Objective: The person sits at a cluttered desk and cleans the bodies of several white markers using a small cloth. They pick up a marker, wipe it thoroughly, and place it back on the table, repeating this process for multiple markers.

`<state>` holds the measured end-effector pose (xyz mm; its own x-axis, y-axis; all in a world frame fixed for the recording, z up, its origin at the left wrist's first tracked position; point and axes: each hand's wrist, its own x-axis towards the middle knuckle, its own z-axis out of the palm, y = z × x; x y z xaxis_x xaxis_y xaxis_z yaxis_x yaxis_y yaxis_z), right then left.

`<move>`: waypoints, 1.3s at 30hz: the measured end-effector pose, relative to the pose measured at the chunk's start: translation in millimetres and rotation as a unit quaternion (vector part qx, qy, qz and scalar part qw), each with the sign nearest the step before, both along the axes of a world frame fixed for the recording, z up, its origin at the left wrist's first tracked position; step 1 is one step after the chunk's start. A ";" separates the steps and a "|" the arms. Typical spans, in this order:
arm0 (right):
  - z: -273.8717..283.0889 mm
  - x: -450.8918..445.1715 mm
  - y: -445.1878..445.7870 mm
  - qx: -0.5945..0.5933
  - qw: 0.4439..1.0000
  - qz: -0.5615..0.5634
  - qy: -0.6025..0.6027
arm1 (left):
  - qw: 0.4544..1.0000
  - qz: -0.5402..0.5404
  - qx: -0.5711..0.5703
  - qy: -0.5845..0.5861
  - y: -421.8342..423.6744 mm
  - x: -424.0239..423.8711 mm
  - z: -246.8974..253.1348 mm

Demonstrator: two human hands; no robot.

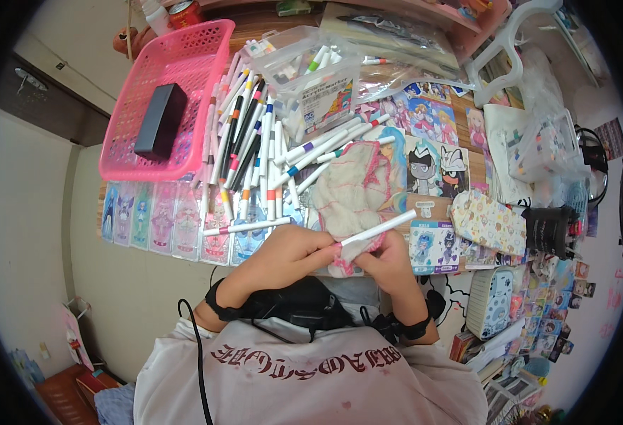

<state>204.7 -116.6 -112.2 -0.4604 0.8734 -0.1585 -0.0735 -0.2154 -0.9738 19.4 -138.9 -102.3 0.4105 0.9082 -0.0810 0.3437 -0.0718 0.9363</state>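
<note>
A white marker pen [379, 228] slants up to the right between my hands at the table's front edge. My left hand [303, 251] grips its lower end, by a pink band. With my right hand [388, 258] I pinch a beige cloth with pink edging [351, 186] around the pen's lower part; the rest of the cloth lies spread ahead on the table. Another white marker with a pink band [248, 227] rests left of my left hand. Beyond it lies a large pile of white and black markers [248, 138] with coloured bands.
A pink plastic basket [218, 69] holding a black box [161, 122] stands at the back left. Behind the pile is a clear marker case [333, 90]. Character cards [168, 223] line the front left edge; a patterned pouch [488, 223] and a black cup [548, 232] are at the right.
</note>
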 end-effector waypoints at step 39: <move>-5.5 2.2 5.0 -0.022 0.991 -0.093 0.093 | 0.999 0.002 -0.036 -0.026 2.8 -0.3 0.9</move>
